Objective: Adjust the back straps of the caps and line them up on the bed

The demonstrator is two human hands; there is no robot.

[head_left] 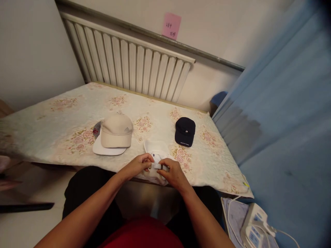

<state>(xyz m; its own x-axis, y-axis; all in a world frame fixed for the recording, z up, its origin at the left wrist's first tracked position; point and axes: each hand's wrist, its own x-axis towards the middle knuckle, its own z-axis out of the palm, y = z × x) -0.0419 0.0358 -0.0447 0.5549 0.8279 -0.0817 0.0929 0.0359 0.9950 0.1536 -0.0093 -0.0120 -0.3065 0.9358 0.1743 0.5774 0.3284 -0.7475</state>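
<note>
A white cap (157, 147) lies at the table's front edge, between my hands. Its back strap (157, 166), with a small pale buckle, runs from one hand to the other. My left hand (142, 163) pinches the strap's left end. On the other side, the fingers of my right hand (169, 169) are closed on the strap close to the buckle. To the left sits a beige cap (117, 129) on top of a white-brimmed cap (106, 148), with part of a grey cap (96, 130) showing behind. A dark navy cap (185, 131) rests to the right.
A flowered cloth (155, 110) covers the table. Behind it are a radiator (131, 58) and a pink note (171, 26) on the wall. A blue curtain (279, 103) hangs at right, above a power strip (254, 224) with cables. Part of another person's hand (9, 184) shows at far left.
</note>
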